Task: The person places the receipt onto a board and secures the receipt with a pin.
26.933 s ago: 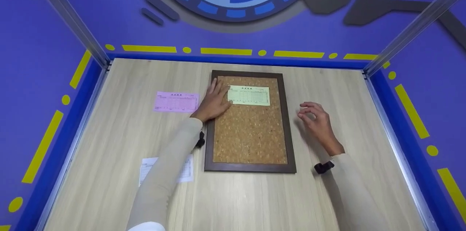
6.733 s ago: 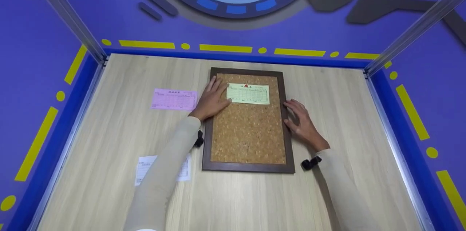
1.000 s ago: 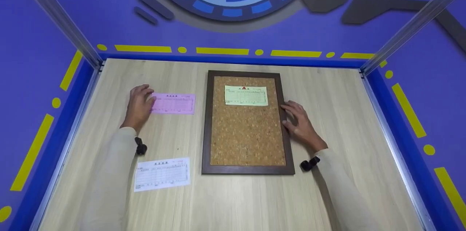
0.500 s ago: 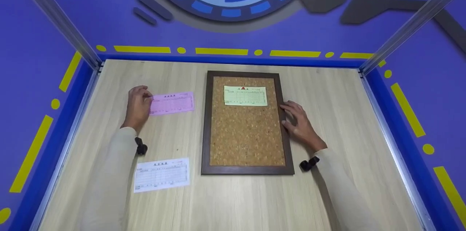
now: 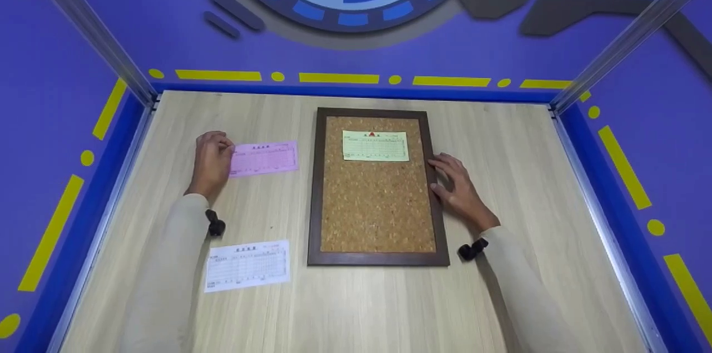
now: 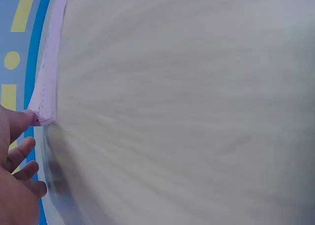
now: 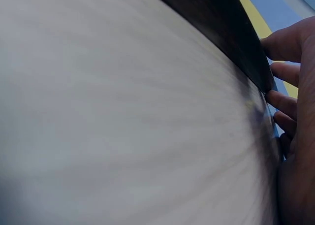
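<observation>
In the head view, my left hand pinches the left edge of a pink printed form slip. The left wrist view has the thumb on a corner of the slip, which is raised from the table there. A framed corkboard lies flat in the middle. On its upper part a pale green form slip is fixed by a red pushpin at the top edge. My right hand rests its fingertips and thumb against the board's right frame edge, as the right wrist view also shows.
A white form slip lies on the wooden table, near the front left of the board. Blue-purple panels with yellow marks wall in the back and both sides.
A red pushpin has appeared on the green slip since the oldest frame. My left hand has left the board for the pink slip, whose right end now tilts slightly upward. The right hand stays.
</observation>
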`<action>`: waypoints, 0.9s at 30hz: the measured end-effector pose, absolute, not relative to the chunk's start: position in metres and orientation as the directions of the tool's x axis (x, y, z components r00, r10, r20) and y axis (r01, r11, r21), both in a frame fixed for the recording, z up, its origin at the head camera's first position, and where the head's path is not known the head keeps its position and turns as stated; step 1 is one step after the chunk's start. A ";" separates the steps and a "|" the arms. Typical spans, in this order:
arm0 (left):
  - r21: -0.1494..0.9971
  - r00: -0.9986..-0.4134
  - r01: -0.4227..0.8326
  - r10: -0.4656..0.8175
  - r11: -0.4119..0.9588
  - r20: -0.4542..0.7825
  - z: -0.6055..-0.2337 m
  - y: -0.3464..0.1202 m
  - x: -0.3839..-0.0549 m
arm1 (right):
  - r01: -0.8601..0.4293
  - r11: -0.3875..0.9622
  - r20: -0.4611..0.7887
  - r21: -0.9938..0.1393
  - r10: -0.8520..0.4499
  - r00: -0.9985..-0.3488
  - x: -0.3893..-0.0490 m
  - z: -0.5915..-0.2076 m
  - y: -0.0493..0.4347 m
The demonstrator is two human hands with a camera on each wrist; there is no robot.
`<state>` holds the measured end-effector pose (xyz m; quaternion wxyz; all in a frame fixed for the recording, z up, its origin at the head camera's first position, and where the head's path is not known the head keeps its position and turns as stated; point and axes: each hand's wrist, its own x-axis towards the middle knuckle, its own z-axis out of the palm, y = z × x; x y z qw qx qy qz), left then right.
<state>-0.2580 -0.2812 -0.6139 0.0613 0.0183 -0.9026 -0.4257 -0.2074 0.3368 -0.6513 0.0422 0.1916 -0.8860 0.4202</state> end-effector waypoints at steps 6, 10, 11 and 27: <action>0.776 -0.994 0.012 -0.076 0.631 0.077 -0.608 -0.282 -0.257 | -0.373 0.572 0.234 -0.731 -0.303 -0.924 -0.207 -0.652 0.337; 0.770 -0.992 0.021 -0.081 0.637 0.094 -0.605 -0.283 -0.255 | -0.392 0.571 0.253 -0.721 -0.310 -0.916 -0.208 -0.652 0.337; 0.768 -0.991 0.020 -0.086 0.640 0.098 -0.605 -0.283 -0.255 | -0.399 0.568 0.260 -0.720 -0.313 -0.914 -0.208 -0.652 0.337; 0.765 -0.995 0.021 -0.058 0.644 0.076 -0.581 -0.278 -0.246 | -0.437 0.555 0.303 -0.707 -0.320 -0.897 -0.208 -0.653 0.337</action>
